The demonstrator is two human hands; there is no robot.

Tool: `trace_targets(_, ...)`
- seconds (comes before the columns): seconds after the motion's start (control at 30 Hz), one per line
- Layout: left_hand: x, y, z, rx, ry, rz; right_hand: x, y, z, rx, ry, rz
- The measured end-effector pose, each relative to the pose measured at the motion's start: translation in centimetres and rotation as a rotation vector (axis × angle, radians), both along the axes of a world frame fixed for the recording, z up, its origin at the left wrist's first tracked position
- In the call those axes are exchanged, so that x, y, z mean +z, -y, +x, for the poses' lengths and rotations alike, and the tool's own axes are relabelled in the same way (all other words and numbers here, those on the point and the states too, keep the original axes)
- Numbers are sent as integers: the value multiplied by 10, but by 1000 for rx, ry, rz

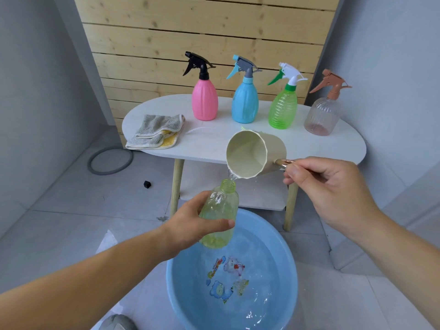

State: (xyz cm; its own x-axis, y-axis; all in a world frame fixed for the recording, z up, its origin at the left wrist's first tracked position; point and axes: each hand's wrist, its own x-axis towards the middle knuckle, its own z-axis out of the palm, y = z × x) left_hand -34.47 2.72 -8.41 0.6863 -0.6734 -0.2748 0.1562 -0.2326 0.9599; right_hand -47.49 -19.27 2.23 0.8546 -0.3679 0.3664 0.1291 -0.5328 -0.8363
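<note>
My left hand (190,226) grips a pale green clear bottle (220,210) with no cap, held upright over a blue basin (173,289) that holds water. My right hand (326,186) pinches the handle of a cream ladle cup (252,156), which is tipped toward me. A thin stream of water runs from the cup's lip into the bottle's open neck.
A white oval table (333,144) stands behind the basin. On it are a pink spray bottle (204,101), a blue one (245,103), a green one (283,108), a clear one with a brown trigger (321,115), and a folded grey-yellow cloth (154,132). A grey ring (95,167) lies on the floor.
</note>
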Motion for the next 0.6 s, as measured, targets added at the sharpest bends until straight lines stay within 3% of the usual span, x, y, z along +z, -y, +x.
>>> trace_targets(0.6, 1, 0, -1, 2, 4, 15, -3, 1, 1, 18, 38, -107)
